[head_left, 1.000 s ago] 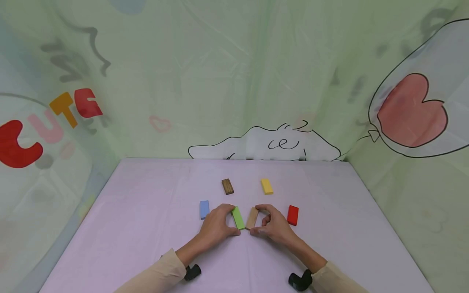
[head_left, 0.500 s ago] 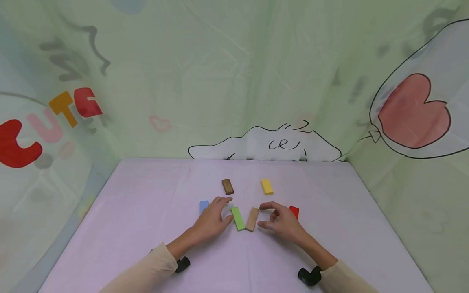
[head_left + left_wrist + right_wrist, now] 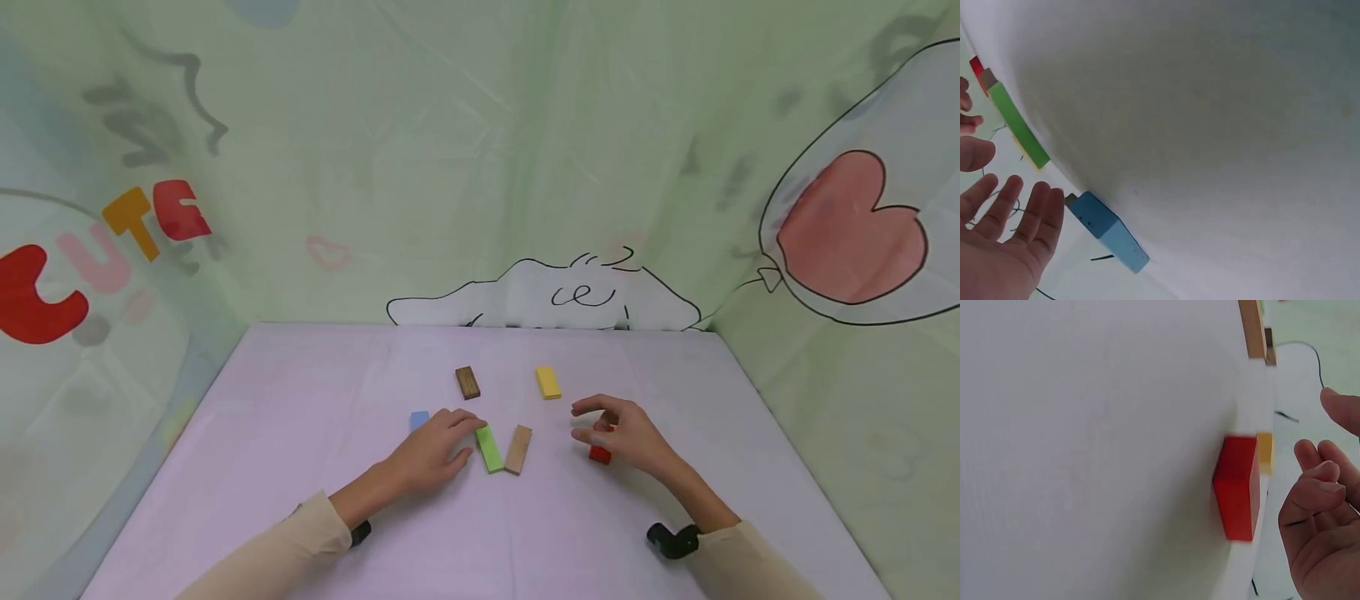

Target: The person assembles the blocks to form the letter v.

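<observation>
A green block (image 3: pixel 490 450) and a light wooden block (image 3: pixel 518 450) lie on the table in a V shape, their near ends close together. My left hand (image 3: pixel 429 450) is just left of the green block, its fingertips by the block's far end; whether they touch it cannot be told. In the left wrist view its fingers (image 3: pixel 1035 212) are spread and hold nothing. Behind that hand a blue block (image 3: pixel 1110 231) is partly hidden in the head view. My right hand (image 3: pixel 626 435) hovers over a red block (image 3: pixel 1239 487), covering part of it, with thumb and fingers apart and nothing between them.
Farther back on the pale table (image 3: pixel 337 383) lie a dark brown block (image 3: pixel 468 382) and a yellow block (image 3: pixel 548 382). A printed fabric wall (image 3: pixel 450 167) stands along the table's back and sides. Each wrist carries a small black camera (image 3: pixel 672 541).
Both hands have let go of the green and light wooden blocks. The right hand has moved right to above the red block. The left hand has drawn back slightly left.
</observation>
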Available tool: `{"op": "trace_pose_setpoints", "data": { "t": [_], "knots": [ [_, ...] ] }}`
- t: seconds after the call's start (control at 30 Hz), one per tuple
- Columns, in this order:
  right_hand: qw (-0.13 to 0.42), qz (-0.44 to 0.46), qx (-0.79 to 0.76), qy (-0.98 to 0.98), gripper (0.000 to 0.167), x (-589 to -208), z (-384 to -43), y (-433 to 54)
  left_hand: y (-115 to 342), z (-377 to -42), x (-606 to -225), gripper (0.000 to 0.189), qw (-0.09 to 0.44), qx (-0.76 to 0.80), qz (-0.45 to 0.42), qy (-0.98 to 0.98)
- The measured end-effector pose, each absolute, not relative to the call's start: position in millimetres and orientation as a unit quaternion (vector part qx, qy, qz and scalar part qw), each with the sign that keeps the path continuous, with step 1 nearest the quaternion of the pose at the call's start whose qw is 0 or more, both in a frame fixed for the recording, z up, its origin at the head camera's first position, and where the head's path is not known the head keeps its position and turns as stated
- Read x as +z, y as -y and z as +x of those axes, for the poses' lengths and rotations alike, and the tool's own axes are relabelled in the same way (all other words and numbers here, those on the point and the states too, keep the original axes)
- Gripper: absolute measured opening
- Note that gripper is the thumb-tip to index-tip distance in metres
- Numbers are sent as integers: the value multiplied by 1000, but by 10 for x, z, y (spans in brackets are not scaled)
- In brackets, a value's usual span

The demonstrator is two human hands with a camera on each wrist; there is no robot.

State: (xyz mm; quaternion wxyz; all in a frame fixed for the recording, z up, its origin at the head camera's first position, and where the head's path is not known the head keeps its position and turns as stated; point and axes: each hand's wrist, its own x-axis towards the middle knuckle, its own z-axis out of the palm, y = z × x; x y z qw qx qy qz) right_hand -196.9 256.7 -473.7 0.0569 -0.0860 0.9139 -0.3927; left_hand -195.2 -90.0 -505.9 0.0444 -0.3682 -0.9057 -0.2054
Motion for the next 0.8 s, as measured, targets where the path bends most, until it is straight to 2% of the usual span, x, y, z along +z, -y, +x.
{"op": "trace_pose_setpoints", "data": {
  "t": [0.27,0.57,0.8],
  "knots": [
    [43,-73,-371,-925,43,-4758,-1969,-2895,912,-1913,-5048,48,103,-87,-457,879],
    [60,-74,-361,-928,53,-4878,-1928,-3069,875,-1734,-5079,54,62,0,-517,854],
    [95,-49,-365,-925,64,-4922,-1856,-3061,872,-1635,-5074,55,57,4,-531,845]
  ]
}}
